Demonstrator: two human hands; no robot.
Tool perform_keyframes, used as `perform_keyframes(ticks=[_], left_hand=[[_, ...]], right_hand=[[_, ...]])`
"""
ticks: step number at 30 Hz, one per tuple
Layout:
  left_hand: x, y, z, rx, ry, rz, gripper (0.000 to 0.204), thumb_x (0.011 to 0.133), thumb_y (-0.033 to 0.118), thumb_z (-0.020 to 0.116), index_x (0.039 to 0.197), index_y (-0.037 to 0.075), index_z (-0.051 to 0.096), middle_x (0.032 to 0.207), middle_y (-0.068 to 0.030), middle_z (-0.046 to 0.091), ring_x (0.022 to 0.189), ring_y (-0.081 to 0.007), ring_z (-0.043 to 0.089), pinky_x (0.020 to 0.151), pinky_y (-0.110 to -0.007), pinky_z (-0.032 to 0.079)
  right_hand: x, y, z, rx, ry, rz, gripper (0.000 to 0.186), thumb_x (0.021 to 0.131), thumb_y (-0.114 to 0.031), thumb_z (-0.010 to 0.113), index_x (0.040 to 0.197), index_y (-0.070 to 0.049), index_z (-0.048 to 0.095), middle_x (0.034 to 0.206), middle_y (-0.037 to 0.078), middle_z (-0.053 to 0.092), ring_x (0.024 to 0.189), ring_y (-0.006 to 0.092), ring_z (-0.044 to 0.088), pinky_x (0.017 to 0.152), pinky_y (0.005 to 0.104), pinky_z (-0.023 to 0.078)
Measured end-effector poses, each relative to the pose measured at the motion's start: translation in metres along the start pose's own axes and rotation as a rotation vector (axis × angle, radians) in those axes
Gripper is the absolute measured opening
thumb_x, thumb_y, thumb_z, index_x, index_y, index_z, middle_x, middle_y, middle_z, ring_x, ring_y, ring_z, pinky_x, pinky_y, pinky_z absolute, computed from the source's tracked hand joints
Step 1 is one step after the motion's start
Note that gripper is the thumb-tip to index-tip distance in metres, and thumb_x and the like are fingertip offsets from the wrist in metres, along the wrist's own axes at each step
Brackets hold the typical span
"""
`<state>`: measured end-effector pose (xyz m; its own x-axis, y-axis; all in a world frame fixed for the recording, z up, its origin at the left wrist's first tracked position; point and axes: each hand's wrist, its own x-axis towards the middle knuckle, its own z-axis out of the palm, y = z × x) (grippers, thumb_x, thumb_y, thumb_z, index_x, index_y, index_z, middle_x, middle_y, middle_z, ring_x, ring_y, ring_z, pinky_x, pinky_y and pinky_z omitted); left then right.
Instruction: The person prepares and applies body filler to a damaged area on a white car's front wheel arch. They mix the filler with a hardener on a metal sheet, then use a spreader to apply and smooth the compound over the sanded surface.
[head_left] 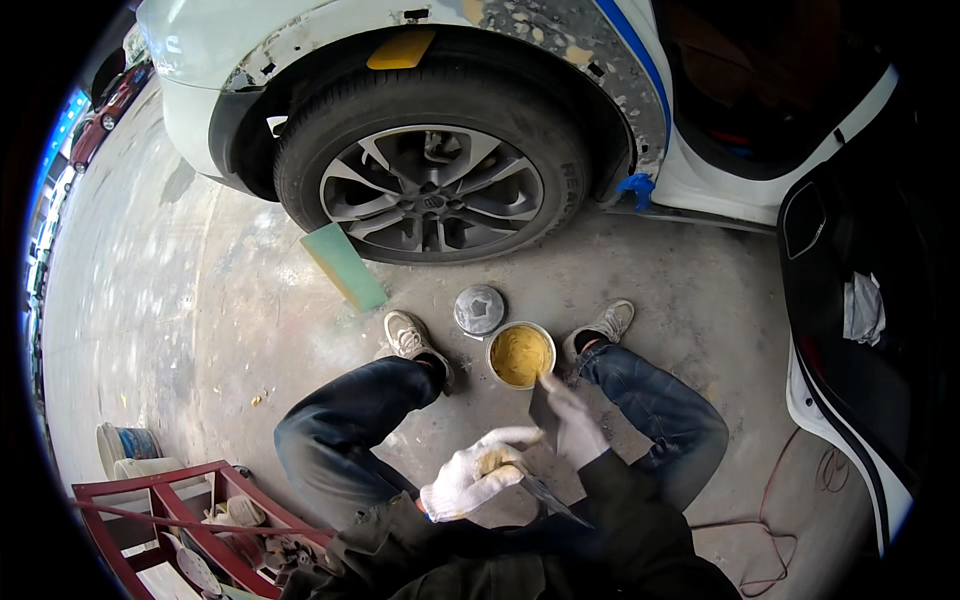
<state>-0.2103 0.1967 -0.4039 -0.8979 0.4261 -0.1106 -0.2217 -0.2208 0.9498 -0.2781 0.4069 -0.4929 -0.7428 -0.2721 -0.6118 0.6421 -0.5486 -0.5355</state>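
Note:
My left hand (pixel 472 478), in a white knit glove with yellow smears, is closed on a putty knife (pixel 556 502) whose thin grey blade slants down toward my lap. My right hand (pixel 577 425), gloved and blurred, is closed on a flat dark scraper (pixel 543 412) just below an open tin of yellow filler paste (pixel 521 356). The tin stands on the floor between my shoes. Beside it lies a round grey lid (pixel 479 311). Which fingers grip the scraper is smeared by motion.
Ahead is a car wheel (pixel 432 195) under a white fender (pixel 545 25) with sanded patches. A yellow plastic spreader (pixel 401 50) rests atop the tyre. A green block (pixel 343 267) leans by it. An open car door (pixel 850 290), a red hose (pixel 768 520) and a red frame (pixel 200 525) flank me.

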Motion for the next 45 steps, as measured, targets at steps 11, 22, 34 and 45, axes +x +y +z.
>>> perform_keyframes(ticks=[11, 22, 34, 45], left_hand=[[0.014, -0.051, -0.022, -0.325, -0.117, -0.368, 0.039, 0.095, 0.021, 0.061, 0.123, -0.006, 0.059, 0.120, -0.0091, 0.061, 0.106, -0.0155, 0.056, 0.097, -0.030, 0.040], [0.051, -0.094, -0.049, -0.022, 0.142, -0.451, 0.025, 0.089, 0.019, 0.067, 0.107, 0.003, 0.067, 0.091, 0.0009, 0.065, 0.085, -0.0090, 0.058, 0.078, -0.026, 0.048], [0.068, -0.192, -0.094, 0.673, 0.470, -0.703, 0.048, 0.093, 0.042, 0.053, 0.099, -0.002, 0.071, 0.096, -0.0240, 0.070, 0.093, -0.0354, 0.067, 0.084, -0.040, 0.050], [0.138, -0.229, -0.097, 0.933, 0.269, -0.872, 0.054, 0.094, 0.048, 0.046, 0.100, 0.000, 0.070, 0.099, -0.0266, 0.068, 0.099, -0.0422, 0.064, 0.088, -0.050, 0.049]], right_hand=[[-0.020, 0.011, -0.023, -0.467, -0.309, 0.224, 0.052, 0.104, -0.044, 0.041, 0.120, -0.001, 0.066, 0.102, 0.006, 0.065, 0.089, 0.0131, 0.061, 0.076, 0.0304, 0.050], [0.009, -0.040, -0.030, -0.526, -0.152, 0.279, 0.030, 0.093, -0.019, 0.064, 0.116, 0.001, 0.062, 0.110, 0.009, 0.066, 0.091, 0.0209, 0.069, 0.071, 0.0314, 0.060], [0.121, -0.030, -0.077, -0.754, 0.170, -0.080, 0.021, 0.086, -0.012, 0.069, 0.104, -0.001, 0.069, 0.093, 0.010, 0.072, 0.074, 0.0206, 0.071, 0.056, 0.0278, 0.057], [0.160, -0.002, -0.025, -1.839, 0.312, -0.235, 0.031, 0.088, -0.033, 0.057, 0.090, -0.003, 0.066, 0.083, 0.024, 0.067, 0.083, 0.0429, 0.066, 0.077, 0.0519, 0.053]])
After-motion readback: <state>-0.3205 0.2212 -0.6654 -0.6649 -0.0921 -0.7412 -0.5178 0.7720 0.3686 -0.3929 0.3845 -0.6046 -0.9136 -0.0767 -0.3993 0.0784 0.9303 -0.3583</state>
